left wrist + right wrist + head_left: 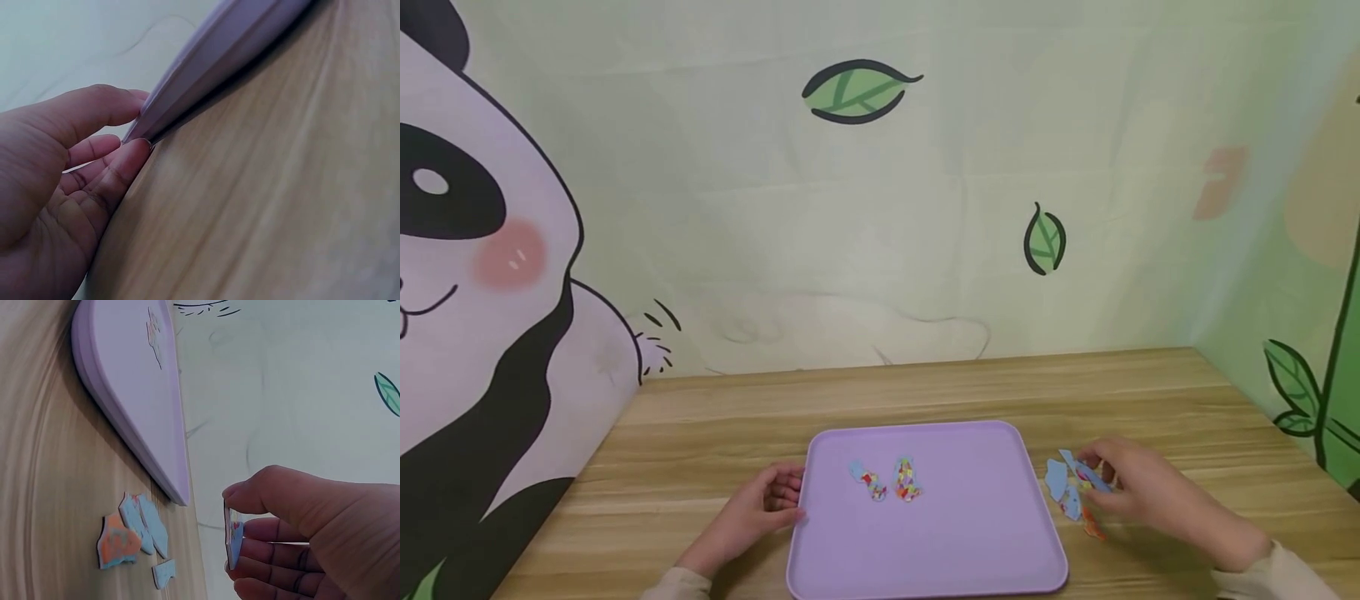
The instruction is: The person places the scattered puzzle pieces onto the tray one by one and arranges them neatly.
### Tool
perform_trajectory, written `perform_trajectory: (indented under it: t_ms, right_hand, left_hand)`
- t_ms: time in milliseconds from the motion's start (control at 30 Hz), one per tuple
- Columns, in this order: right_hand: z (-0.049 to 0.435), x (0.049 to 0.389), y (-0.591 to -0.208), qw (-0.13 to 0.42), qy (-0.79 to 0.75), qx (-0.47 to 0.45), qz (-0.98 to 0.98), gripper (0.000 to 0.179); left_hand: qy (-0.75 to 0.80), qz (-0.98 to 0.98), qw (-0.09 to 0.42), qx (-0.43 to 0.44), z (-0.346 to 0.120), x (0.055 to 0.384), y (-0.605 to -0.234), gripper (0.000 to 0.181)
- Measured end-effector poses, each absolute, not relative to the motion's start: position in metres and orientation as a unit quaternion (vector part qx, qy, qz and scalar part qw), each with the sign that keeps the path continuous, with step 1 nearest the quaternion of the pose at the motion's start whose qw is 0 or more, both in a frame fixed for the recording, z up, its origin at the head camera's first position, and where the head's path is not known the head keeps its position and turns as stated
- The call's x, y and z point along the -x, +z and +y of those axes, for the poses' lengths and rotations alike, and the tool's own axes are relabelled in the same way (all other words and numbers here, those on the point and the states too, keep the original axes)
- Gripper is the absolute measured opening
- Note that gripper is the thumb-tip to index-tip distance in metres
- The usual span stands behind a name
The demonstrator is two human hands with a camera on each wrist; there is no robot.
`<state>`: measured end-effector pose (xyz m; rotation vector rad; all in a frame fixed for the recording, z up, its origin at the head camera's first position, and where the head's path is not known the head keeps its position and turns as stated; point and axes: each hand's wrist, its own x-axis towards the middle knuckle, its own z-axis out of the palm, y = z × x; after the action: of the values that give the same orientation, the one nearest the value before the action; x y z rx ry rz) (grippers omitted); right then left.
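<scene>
A lilac tray lies on the table, with two colourful jigsaw puzzle pieces apart on its left half. At the tray's left edge, my left hand pinches the rim between thumb and fingers. Right of the tray, my right hand holds a thin blue puzzle piece with specks of red and yellow, thumb on one side and fingers on the other. Several loose pieces lie on the table by that hand, mostly light blue. One of them is an orange piece.
The wood-grain table meets a pale green fabric backdrop at the back. A large printed panda covers the left side, and printed leaves appear on the backdrop.
</scene>
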<state>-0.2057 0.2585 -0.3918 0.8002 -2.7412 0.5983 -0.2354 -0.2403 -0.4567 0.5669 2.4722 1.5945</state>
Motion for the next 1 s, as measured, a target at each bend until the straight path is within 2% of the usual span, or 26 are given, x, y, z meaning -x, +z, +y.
perform_trajectory:
  t_ms: [1000]
  right_hand:
    - [0.213, 0.216, -0.378, 0.075, 0.216, -0.304, -0.925, 0.029]
  left_hand:
    - [0.534, 0.822, 0.068, -0.186, -0.239, 0.236, -0.456, 0.058]
